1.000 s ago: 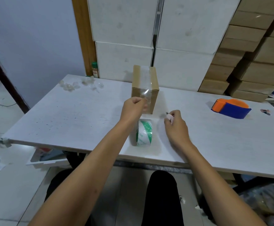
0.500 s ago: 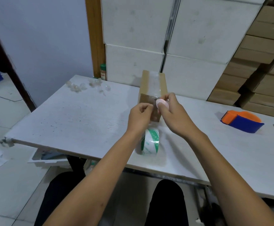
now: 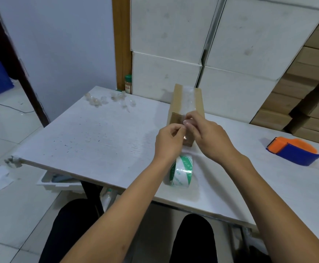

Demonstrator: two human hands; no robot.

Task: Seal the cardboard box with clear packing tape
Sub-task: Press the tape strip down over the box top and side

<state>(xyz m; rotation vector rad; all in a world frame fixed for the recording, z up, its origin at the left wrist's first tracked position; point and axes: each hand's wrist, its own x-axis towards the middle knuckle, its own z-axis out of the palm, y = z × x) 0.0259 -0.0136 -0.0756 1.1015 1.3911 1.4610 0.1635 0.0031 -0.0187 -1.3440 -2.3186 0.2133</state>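
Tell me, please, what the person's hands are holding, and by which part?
Both the left hand and right hand pinch the clear packing tape strip at its free end, against the cardboard box front.

One camera on my head, looking forward and down.

It sits close above my two forearms and takes in the white rectangular table (image 3: 90, 133) from its near edge to the stacked white cartons (image 3: 166, 73) behind; my dark-clad knees show at the bottom. No second view overlaps it.
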